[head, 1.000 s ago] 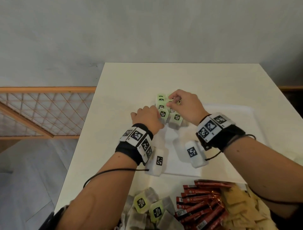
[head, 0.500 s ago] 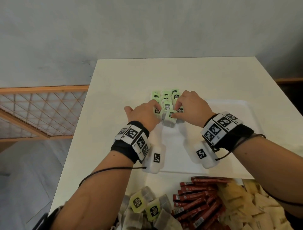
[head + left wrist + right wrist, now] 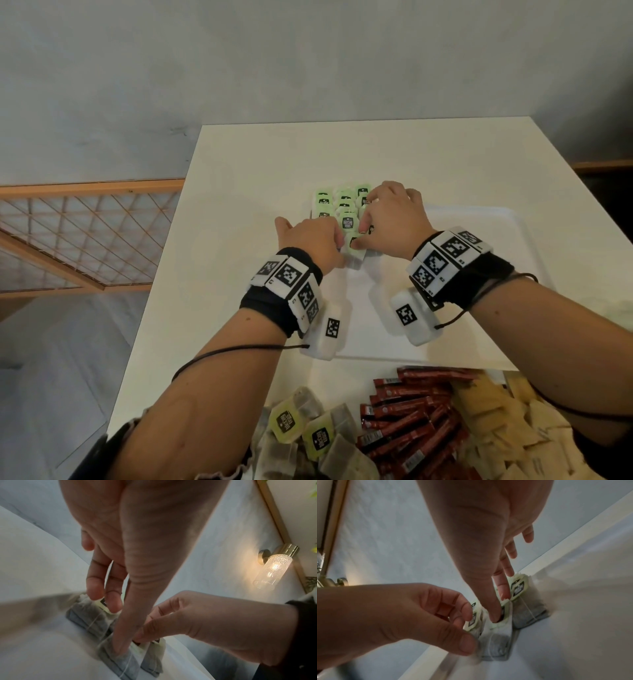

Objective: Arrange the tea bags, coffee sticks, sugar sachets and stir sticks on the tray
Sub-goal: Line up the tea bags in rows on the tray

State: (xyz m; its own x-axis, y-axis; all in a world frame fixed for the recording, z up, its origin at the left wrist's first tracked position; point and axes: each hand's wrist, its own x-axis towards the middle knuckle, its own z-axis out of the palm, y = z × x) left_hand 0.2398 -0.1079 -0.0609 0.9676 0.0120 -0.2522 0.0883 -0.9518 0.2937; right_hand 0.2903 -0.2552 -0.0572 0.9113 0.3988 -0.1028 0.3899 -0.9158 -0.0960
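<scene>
Head view, centre of frame: about eight green-tagged tea bags (image 3: 346, 209) stand packed in rows at the far left corner of the white tray (image 3: 479, 260), the exact count hidden by knuckles; both hands meet over the nearest rows. Left hand (image 3: 310, 241) has curled fingers, its fingertips (image 3: 111, 601) resting on a tag while the thumb presses down on the nearest bag; I cannot tell whether it pinches. Right hand (image 3: 394, 222) pinches a tag of the front bag between thumb and forefinger, the remaining fingers spread loosely above the back rows. Lower edge of frame, on the table (image 3: 274, 154): a loose pile of tea bags (image 3: 308, 435) with two green tags showing at lower centre; a heap of red coffee sticks (image 3: 411, 418) beside it, too many and overlapped to count; tan sugar sachets (image 3: 496, 421) at lower right, likewise uncountable.
</scene>
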